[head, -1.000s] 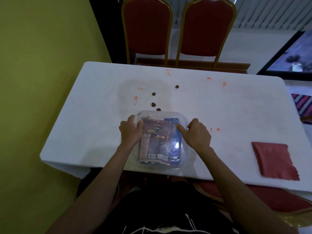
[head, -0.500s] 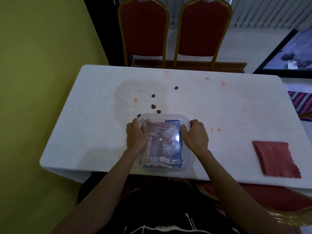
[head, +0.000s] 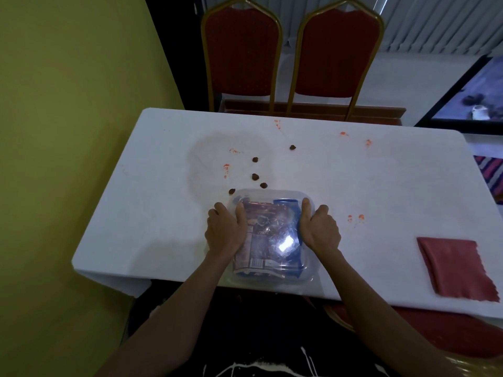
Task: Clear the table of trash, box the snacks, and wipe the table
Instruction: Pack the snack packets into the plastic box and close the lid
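Clear plastic box sits at the table's near edge, snacks inside. Left hand and right hand clamp its sides, thumbs on the lid. Press evenly so it seals. Crumbs wait beyond the box.

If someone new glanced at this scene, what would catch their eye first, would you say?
Probably the clear snack box at the table's near edge, with the left hand and right hand pressing on its sides. Then the dark crumbs and orange smears beyond it, and the red cloth at right.
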### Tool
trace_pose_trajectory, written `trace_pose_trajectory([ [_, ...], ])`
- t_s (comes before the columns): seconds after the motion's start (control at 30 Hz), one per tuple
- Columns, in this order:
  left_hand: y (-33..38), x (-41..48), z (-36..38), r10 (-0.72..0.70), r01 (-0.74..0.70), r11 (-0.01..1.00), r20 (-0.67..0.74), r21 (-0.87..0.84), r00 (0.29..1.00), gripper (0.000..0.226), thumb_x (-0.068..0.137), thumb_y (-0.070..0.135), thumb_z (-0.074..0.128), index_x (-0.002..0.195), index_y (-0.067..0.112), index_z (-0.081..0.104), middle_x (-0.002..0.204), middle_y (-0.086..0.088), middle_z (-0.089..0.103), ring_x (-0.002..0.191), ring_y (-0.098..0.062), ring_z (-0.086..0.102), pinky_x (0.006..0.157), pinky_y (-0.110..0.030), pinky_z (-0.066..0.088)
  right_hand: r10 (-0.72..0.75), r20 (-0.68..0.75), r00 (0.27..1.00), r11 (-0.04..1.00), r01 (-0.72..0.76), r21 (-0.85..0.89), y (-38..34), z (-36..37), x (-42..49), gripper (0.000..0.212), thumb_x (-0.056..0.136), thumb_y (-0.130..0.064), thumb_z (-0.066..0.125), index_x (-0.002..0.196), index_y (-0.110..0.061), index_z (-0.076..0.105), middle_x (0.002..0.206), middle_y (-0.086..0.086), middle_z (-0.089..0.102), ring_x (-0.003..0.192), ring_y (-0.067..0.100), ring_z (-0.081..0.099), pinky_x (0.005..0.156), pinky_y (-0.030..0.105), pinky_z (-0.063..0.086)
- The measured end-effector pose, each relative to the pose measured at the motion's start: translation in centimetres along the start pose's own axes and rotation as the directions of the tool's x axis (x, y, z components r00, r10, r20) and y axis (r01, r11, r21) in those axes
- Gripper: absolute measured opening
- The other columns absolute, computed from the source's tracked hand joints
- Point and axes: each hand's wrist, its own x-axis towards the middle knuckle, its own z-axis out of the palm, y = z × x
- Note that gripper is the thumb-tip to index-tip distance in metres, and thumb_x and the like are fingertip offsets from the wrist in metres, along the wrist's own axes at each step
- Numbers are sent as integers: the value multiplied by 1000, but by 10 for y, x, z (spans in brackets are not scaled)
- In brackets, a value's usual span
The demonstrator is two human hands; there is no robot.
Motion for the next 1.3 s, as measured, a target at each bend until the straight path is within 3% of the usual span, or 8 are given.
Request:
trace_pose_trajectory([
  [0.13, 0, 2, -1, -6, 7, 999, 34, -33, 999, 54, 97, 61, 34, 119, 12, 40, 110, -11, 60, 90, -26, 61, 74, -37, 50, 1, 0, 1000, 999, -1, 44, -1, 1, 2, 74, 98, -68, 21, 132, -8, 49, 129, 16, 62, 110, 33, 64, 97, 48, 51],
  [0.4, 2, 1, -3, 22, -21, 999, 25, -30, 999, 51, 98, 61, 32, 116, 14, 40, 106, -9, 65, 86, -26, 65, 74, -39, 54, -70, -35, 997, 986, 74, 149, 2, 3, -1, 63, 99, -65, 26, 111, -10, 53, 104, 13, 67, 93, 29, 66, 87, 46, 55],
  [0.63, -10, -7, -7, -61, 67, 994, 70, -91, 996, 56, 93, 69, 35, 113, 17, 40, 107, -5, 61, 90, -27, 63, 77, -39, 50, 4, 67, 998, 986, -15, 164, 8, -2, -2, 67, 97, -68, 27, 119, -8, 49, 116, 13, 64, 98, 27, 63, 87, 43, 51],
  [0.83, -19, -22, -4, -82, 100, 985, 123, -144, 989, 59, 92, 69, 38, 103, 12, 48, 98, -6, 61, 84, -26, 59, 70, -35, 46, 53, 62, 997, 989, -61, 136, 28, 1, -22, 65, 97, -70, 22, 93, -13, 53, 85, 1, 59, 82, 20, 59, 77, 36, 44],
  [0.93, -16, -21, -4, -92, 119, 969, 128, -218, 988, 60, 92, 69, 40, 100, 10, 51, 98, -8, 63, 86, -28, 60, 74, -37, 50, 20, 43, 999, 973, -29, 229, 26, -1, -24, 64, 99, -67, 23, 72, -14, 48, 73, 2, 58, 70, 18, 56, 69, 35, 43],
  [1.07, -15, -22, -5, -79, 114, 958, 137, -264, 987, 61, 93, 68, 40, 102, 9, 52, 101, -11, 62, 86, -28, 58, 73, -33, 45, -34, 16, 999, 973, 29, 229, 26, -4, -21, 66, 100, -64, 25, 63, -13, 43, 63, 5, 55, 62, 18, 53, 56, 29, 36],
  [1.17, -13, -26, -6, -74, 102, 961, 117, -256, 990, 60, 94, 67, 40, 103, 8, 51, 101, -11, 62, 85, -27, 58, 70, -33, 43, -33, 32, 999, 976, 25, 218, 29, -4, -22, 66, 99, -68, 22, 68, -15, 47, 72, 6, 59, 71, 22, 59, 65, 33, 43],
  [1.3, -14, -31, -8, -77, 90, 977, 72, -194, 994, 62, 93, 69, 38, 107, 10, 48, 104, -9, 62, 86, -26, 57, 70, -35, 44, 15, 137, 990, 975, -45, 219, 29, -8, -29, 74, 95, -74, 14, 103, -13, 55, 104, 10, 65, 94, 28, 62, 89, 46, 50],
])
